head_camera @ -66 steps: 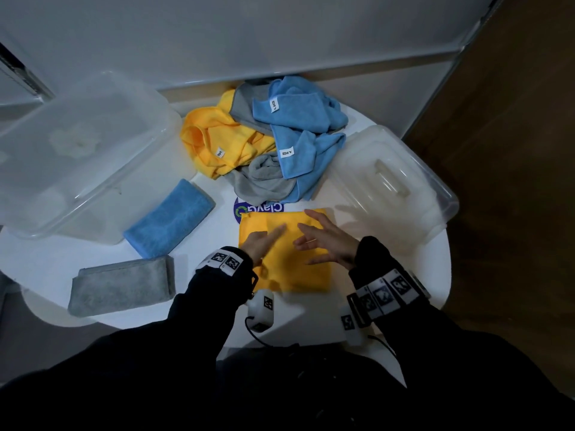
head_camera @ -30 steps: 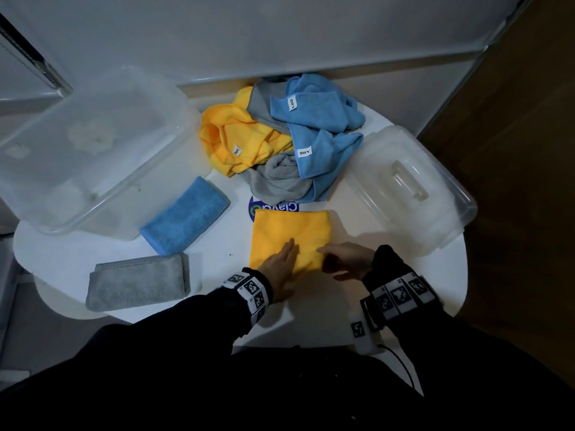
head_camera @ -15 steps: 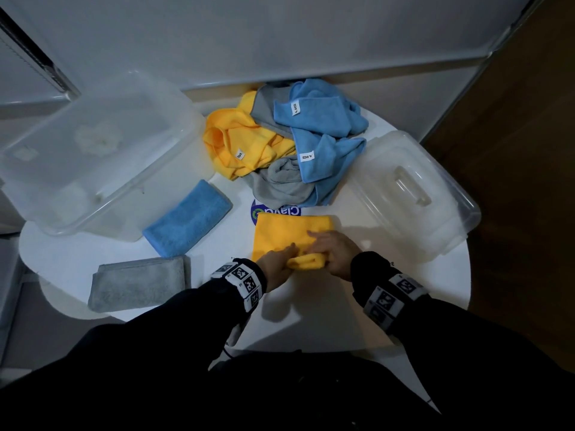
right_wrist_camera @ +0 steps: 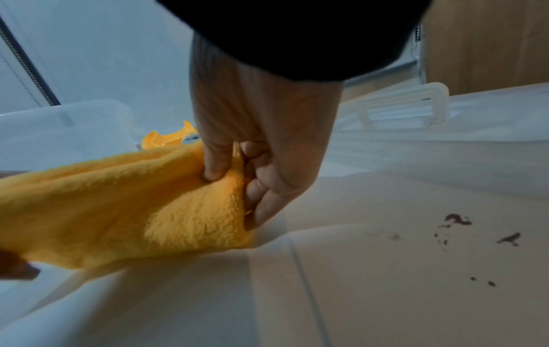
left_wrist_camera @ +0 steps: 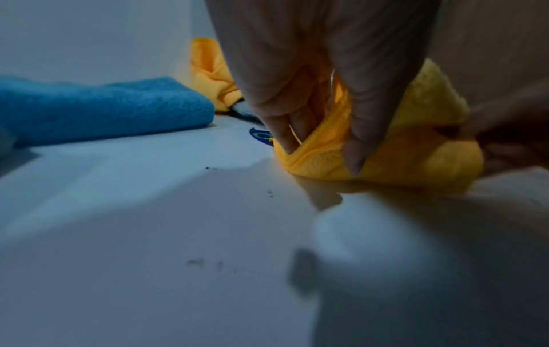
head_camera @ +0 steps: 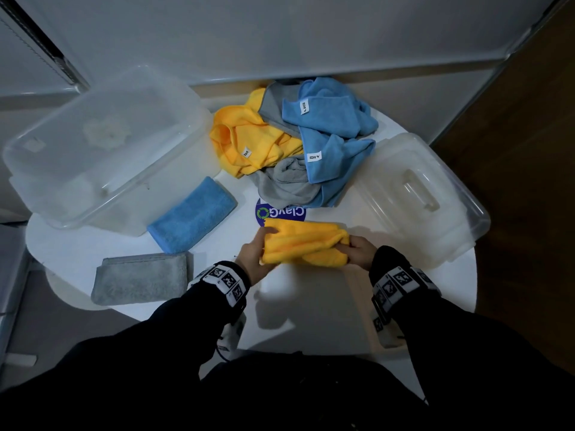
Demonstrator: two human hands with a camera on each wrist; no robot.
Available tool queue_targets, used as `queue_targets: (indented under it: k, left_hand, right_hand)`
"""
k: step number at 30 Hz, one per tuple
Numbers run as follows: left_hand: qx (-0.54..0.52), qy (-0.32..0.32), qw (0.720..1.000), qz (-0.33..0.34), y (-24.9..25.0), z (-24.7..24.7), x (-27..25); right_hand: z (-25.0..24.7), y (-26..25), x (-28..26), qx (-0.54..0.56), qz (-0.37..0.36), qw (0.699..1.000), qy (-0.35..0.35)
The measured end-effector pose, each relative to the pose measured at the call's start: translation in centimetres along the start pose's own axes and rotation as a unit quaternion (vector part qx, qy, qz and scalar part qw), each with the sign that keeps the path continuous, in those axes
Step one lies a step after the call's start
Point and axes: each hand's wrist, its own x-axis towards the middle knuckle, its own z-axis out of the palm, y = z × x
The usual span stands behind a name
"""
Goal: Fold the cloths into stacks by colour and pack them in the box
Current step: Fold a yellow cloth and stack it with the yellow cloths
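A folded yellow cloth (head_camera: pixel 306 245) is held between both hands just above the white table (head_camera: pixel 311 309), near its middle. My left hand (head_camera: pixel 255 255) grips its left end; in the left wrist view the thumb and fingers (left_wrist_camera: pixel 356 131) pinch the folded layers of the yellow cloth (left_wrist_camera: pixel 410 150). My right hand (head_camera: pixel 356 251) pinches the right end, thumb on top of the yellow cloth (right_wrist_camera: pixel 133 202) in the right wrist view. A folded blue cloth (head_camera: pixel 193 216) and a folded grey cloth (head_camera: pixel 140 278) lie to the left. The clear box (head_camera: pixel 93 150) stands at the back left.
A heap of unfolded yellow, grey and blue cloths (head_camera: pixel 298 144) lies at the back of the table. The clear box lid (head_camera: pixel 420 197) with a handle rests on the right. A blue round sticker (head_camera: pixel 280 213) shows just behind the held cloth.
The yellow cloth lay flat under my smoothing hands; its near edge was folded over, and now both hands hold it by its ends, lifted off the table.
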Motion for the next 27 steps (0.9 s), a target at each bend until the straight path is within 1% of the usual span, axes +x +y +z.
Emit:
queue_targets:
  k: [2, 4, 6, 8, 10, 12, 15, 17, 20, 21, 23, 25, 27]
  left_hand:
    - [-0.083, 0.052, 0.994, -0.040, 0.0, 0.2, 0.6]
    - [-0.120, 0.077, 0.984, -0.109, 0.1, 0.1, 1.6]
    - [-0.099, 0.089, 0.980, -0.151, 0.5, 0.2, 2.4]
    - [-0.072, 0.102, 0.977, -0.175, 1.1, 0.3, 2.9]
    - [-0.071, 0.120, 0.970, -0.197, 1.8, 0.2, 3.4]
    - [-0.060, 0.135, 0.967, -0.208, 2.5, 0.2, 3.9]
    - [0.003, 0.136, 0.969, -0.207, 3.3, 0.1, 4.7]
    - [0.038, 0.116, 0.968, -0.218, 3.5, -0.1, 5.3]
    - [0.066, 0.061, 0.960, -0.264, 3.2, 0.0, 6.1]
    - [0.067, 0.052, 0.957, -0.277, 3.1, 0.0, 6.2]
    - [0.064, 0.066, 0.954, -0.285, 3.0, 0.4, 6.2]
    - [0.066, 0.110, 0.956, -0.265, 2.7, 0.8, 6.1]
    - [0.087, 0.131, 0.952, -0.262, 2.6, 1.0, 5.8]
  right_hand:
    - [0.4, -0.4, 0.4, 0.033, 0.039, 0.999, 0.014]
    - [0.7, -0.2, 1.1, 0.040, 0.067, 0.997, 0.028]
    - [0.9, -0.1, 1.6, 0.001, 0.084, 0.996, 0.036]
    - [1.1, -0.8, 1.3, -0.066, 0.095, 0.992, 0.056]
    - [1.3, -1.3, 1.1, -0.116, 0.104, 0.984, 0.084]
    - [1.4, -1.4, 1.5, -0.136, 0.115, 0.978, 0.112]
    - [1.7, -1.8, 1.9, -0.153, 0.125, 0.969, 0.147]
    - [1.9, -2.1, 2.2, -0.170, 0.139, 0.963, 0.158]
    - [2.2, -2.6, 2.5, -0.198, 0.156, 0.955, 0.157]
    - [2.4, -2.6, 2.6, -0.201, 0.161, 0.953, 0.158]
    - [2.6, -2.7, 2.6, -0.197, 0.177, 0.949, 0.173]
    - [2.5, -3.0, 2.5, -0.165, 0.200, 0.943, 0.208]
    - [2.4, -3.1, 2.1, -0.149, 0.232, 0.935, 0.225]
